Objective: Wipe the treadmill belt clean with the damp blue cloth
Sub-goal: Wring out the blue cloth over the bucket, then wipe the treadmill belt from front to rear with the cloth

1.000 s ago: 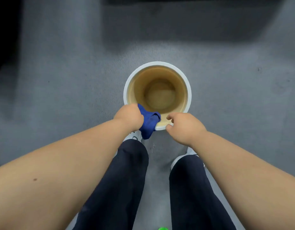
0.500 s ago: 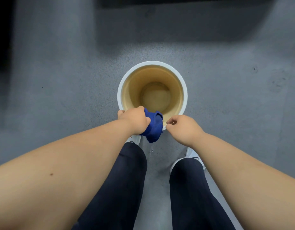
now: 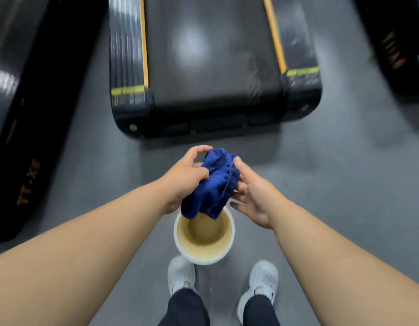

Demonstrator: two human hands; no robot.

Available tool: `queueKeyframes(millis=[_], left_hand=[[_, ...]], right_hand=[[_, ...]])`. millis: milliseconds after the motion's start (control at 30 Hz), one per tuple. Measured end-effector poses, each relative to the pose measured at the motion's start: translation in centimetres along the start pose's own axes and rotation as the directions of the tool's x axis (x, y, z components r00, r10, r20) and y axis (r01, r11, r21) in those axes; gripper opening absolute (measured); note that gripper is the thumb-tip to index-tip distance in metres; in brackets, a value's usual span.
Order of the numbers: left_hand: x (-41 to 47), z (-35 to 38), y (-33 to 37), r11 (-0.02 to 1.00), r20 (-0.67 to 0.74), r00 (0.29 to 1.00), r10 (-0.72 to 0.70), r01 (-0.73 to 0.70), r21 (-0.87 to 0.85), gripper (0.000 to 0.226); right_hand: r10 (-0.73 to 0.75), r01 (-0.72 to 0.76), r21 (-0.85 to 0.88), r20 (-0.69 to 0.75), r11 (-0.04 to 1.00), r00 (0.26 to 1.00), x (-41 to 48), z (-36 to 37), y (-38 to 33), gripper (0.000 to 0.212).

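Blue cloth (image 3: 210, 184): bunched, held in the air between both hands, over the far rim of the bucket (image 3: 232, 234) and short of the treadmill's near end.

Left hand (image 3: 187, 175): fingers curled, thumb and fingers gripping the cloth's left side.

Right hand (image 3: 253, 196): fingers fairly straight and loosely spread, laid along the cloth's right side, thumb tip at its upper edge. No firm pinch to be seen.

Bucket stands on the grey floor (image 3: 345, 184) just beyond the white shoes (image 3: 180, 271).

Belt (image 3: 203, 55): dark, dull sheen mid-way, yellow strips along both edges. Apparently untouched; wiping not begun. Another dark machine (image 3: 27, 114) lies to the left.

Judgement: the step is readying the cloth. Best let any drips fall into the bucket, then fold the bundle into a flat pad so a broad face meets the belt. Start at the near end and work in overlapping strokes across its width. A sopping cloth would likely leave the belt slick.
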State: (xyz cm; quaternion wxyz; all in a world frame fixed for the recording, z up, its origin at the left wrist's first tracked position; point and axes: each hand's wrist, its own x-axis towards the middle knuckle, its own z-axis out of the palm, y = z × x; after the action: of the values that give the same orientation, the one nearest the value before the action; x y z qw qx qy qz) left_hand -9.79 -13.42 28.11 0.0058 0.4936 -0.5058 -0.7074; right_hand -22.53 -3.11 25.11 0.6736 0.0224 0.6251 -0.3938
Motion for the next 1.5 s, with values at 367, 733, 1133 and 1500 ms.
queueKeyframes(millis=[367, 733, 1133, 1500], left_hand=[[-9.5, -0.4, 34.8, 0.847, 0.115, 0.839, 0.532, -0.527, -0.071, 0.057], [2.3, 7.8, 45.1, 0.862, -0.357, 0.793, 0.494, -0.502, 0.077, 0.035], [8.7, 6.7, 50.1, 0.897, -0.396, 0.823, 0.408, -0.442, 0.005, 0.035], [23.1, -7.7, 59.6, 0.931, -0.198, 0.933, 0.302, -0.244, 0.271, 0.058]], right_hand=[[-0.482, 0.418, 0.301, 0.184, 0.857, 0.856, -16.4, 3.7, -27.0, 0.052], [-0.440, 0.425, 0.118, 0.179, 0.897, 0.880, -13.7, -8.8, -46.6, 0.046], [-0.304, 0.382, -0.108, 0.427, 0.918, 0.852, -9.0, -9.4, -55.7, 0.034], [-0.193, 0.249, -0.363, 0.185, 0.898, 0.964, 5.3, -0.8, -72.8, 0.037]])
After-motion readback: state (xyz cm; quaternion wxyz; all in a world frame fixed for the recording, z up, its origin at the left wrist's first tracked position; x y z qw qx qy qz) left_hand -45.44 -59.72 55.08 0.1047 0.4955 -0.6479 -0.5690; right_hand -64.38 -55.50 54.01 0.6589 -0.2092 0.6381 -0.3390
